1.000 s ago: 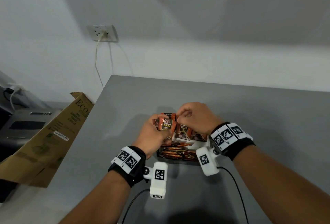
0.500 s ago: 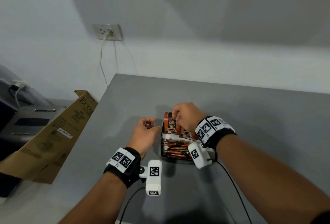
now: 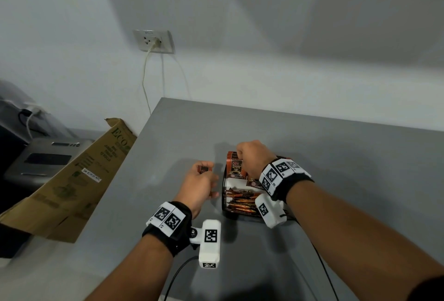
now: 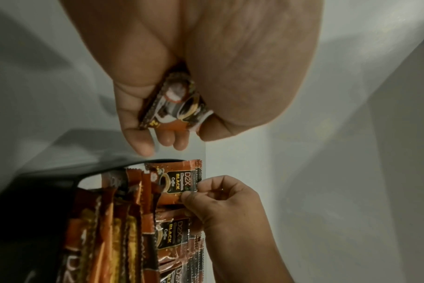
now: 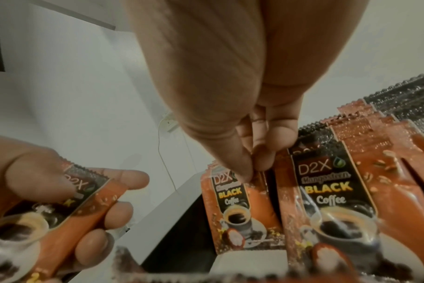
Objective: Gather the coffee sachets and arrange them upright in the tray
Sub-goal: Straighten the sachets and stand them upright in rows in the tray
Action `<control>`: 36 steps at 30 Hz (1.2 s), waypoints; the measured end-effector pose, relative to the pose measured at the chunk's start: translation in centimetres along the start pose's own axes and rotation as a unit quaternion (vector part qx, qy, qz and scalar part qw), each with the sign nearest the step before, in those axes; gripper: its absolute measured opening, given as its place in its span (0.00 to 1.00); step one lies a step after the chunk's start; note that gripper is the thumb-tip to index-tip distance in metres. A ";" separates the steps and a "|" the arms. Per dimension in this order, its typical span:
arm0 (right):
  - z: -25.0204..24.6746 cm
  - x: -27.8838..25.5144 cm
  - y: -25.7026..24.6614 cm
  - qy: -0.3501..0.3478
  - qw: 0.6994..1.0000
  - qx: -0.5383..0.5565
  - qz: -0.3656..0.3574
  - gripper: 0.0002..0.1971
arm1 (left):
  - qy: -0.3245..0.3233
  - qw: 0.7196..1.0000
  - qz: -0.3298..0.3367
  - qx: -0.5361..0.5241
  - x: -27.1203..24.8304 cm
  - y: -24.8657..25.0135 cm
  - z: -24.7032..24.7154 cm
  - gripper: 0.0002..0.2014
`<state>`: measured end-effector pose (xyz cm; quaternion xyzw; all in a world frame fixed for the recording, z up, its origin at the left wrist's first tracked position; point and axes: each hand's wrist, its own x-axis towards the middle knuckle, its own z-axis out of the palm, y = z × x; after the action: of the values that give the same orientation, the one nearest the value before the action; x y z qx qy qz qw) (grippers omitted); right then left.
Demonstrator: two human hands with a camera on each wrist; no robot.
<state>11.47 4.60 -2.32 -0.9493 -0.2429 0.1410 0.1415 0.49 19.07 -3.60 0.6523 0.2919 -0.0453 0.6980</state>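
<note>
A black tray point(image 3: 224, 195) sits on the grey table point(image 3: 336, 156) and holds several orange-brown coffee sachets point(image 3: 236, 168), some upright at its far side, others lying flat point(image 3: 240, 202) nearer me. My right hand point(image 3: 252, 156) pinches the top edge of an upright sachet point(image 5: 232, 206) at the tray's left end. My left hand point(image 3: 201, 180) is just left of the tray, off it, and grips a small stack of sachets point(image 4: 174, 107) between thumb and fingers. The same stack point(image 5: 61, 210) shows in the right wrist view.
A flattened cardboard box point(image 3: 72, 180) leans against the table's left edge. Beyond it stands a grey machine point(image 3: 45, 159). A wall socket point(image 3: 153, 41) with a cable is behind the table. Black cables point(image 3: 177, 274) trail from the wrist cameras near me.
My left hand has drawn away to the left of the tray with its sachets. My right hand stayed at the upright sachets, now pinching the leftmost one. The head view has shifted.
</note>
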 end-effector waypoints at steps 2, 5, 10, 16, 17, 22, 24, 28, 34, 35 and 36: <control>0.0 0.0 0.1 0.005 1.000 0.002 0.001 0.11 | -0.006 1.000 -0.007 -0.001 0.0 0.1 0.1 0.19; -0.2 -0.2 0.3 0.020 0.999 0.030 0.003 0.12 | -0.010 1.000 0.007 0.008 0.0 0.0 0.2 0.19; -1.4 -1.3 0.1 0.066 0.984 0.165 -0.031 0.03 | -0.034 0.998 0.058 -0.012 -0.4 0.3 0.6 0.23; -2.5 -2.2 -0.8 -0.009 0.970 0.227 -0.087 0.10 | -0.056 0.993 0.106 -0.006 -0.3 1.0 1.6 0.25; -2.7 -2.1 -0.6 0.005 0.971 0.228 -0.078 0.09 | -0.045 0.994 0.101 -0.004 -0.2 1.1 1.6 0.25; -2.5 -1.6 1.1 0.041 0.980 0.197 -0.002 0.12 | 0.047 0.997 0.066 -0.001 0.2 0.8 0.9 0.13; -1.8 -1.4 1.2 0.038 0.986 0.160 0.011 0.15 | 0.051 0.997 0.046 -0.016 0.2 0.7 0.6 0.13; -0.1 -0.8 1.1 0.018 0.991 0.129 0.015 0.15 | 0.042 0.998 0.025 -0.027 -0.1 1.0 0.7 0.17; 0.8 -0.2 1.3 0.009 0.994 0.104 0.020 0.08 | 0.044 0.999 0.021 0.002 -0.1 0.7 0.8 0.12; 0.8 -0.2 1.3 0.012 0.994 0.103 0.024 0.07 | 0.047 0.998 0.027 0.011 -0.1 0.7 0.8 0.11; 0.9 -0.1 1.3 0.013 0.994 0.101 0.026 0.06 | 0.046 0.998 0.035 0.021 -0.2 0.7 0.8 0.09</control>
<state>11.61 3.63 -3.57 -0.9380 -0.2003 0.1557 0.2362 0.90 18.38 -2.91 0.6782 0.3000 0.0034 0.6708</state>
